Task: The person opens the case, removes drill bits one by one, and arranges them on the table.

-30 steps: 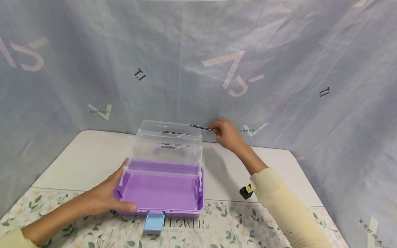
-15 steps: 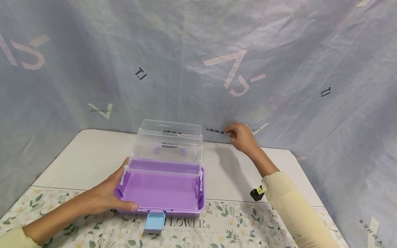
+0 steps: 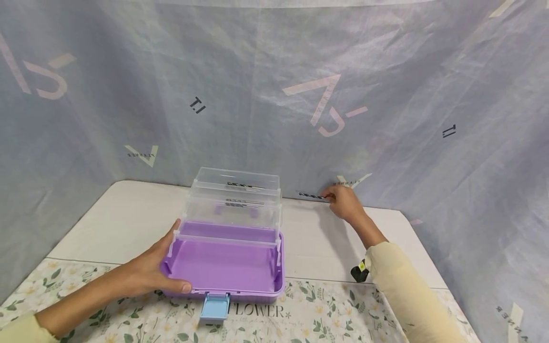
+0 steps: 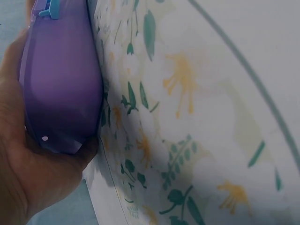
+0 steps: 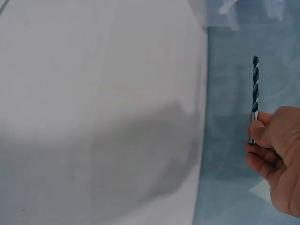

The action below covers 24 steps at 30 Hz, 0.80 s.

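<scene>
A purple toolbox (image 3: 240, 292) stands with its clear tiered trays (image 3: 201, 205) raised behind and its blue latch (image 3: 215, 307) hanging at the front. My left hand (image 3: 146, 274) grips the box's left end, thumb on the front rim, fingers along the side; the left wrist view shows this hand (image 4: 33, 183) around the end too. To the right of the trays, near the back wall, my right hand (image 3: 345, 202) pinches a drill bit (image 3: 311, 196). Up close, its dark spiral (image 5: 255, 89) points away from the fingers, which hold the silvery shank. More drill bits (image 3: 242, 203) lie in the trays.
Behind the white table (image 3: 128, 214) hangs a grey-blue printed cloth (image 3: 240, 95). A floral cover (image 3: 334, 314) lies over the table's front. A small black device with a yellow label (image 3: 359, 272) shows beside the right sleeve (image 3: 403, 286).
My right hand has moved right and then down with the drill bit, away from the top tray towards the table's back edge. The left hand keeps its hold on the toolbox.
</scene>
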{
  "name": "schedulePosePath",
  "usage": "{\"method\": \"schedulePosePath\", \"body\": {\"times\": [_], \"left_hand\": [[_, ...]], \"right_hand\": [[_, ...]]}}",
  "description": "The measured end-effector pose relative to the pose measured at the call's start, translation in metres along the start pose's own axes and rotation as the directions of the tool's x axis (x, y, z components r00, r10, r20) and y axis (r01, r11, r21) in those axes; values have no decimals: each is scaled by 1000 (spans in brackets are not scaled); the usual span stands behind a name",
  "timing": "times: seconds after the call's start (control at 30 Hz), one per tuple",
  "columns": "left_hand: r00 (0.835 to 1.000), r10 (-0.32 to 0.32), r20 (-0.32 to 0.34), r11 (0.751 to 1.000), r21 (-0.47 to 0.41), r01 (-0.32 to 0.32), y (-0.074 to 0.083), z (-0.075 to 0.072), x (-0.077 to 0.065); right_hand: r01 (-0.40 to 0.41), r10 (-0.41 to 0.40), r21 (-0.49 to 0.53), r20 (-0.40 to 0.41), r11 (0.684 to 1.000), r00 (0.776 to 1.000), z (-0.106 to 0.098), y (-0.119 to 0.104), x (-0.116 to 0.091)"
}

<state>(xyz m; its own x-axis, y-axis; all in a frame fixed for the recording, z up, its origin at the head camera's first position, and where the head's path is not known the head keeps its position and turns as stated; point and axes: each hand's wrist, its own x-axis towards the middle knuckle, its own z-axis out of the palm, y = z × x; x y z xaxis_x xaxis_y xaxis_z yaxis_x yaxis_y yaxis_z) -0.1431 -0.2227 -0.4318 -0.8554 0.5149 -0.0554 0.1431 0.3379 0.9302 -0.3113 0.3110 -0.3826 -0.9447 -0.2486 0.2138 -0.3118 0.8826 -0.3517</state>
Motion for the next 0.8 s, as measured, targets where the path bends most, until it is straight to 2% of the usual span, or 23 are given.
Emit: {"method": "schedulePosePath", "body": {"times": [0.4,0.53,0.63,0.8], "left_hand": [[1000,-21,-7,1000,17,21,0,-1,-1],[999,-25,-23,996,81,27,0,-1,-2],[999,-31,-21,997,76,33,1,0,-2],[1000,-31,-4,1000,-3,31,0,-1,-1]], "right_hand": [[-3,6,-65,31,998,999,23,32,-1],[-13,16,-68,42,998,999,27,38,-1],[-29,33,-74,47,997,998,28,41,-2],[-58,63,-77,69,995,996,32,41,0]]}}
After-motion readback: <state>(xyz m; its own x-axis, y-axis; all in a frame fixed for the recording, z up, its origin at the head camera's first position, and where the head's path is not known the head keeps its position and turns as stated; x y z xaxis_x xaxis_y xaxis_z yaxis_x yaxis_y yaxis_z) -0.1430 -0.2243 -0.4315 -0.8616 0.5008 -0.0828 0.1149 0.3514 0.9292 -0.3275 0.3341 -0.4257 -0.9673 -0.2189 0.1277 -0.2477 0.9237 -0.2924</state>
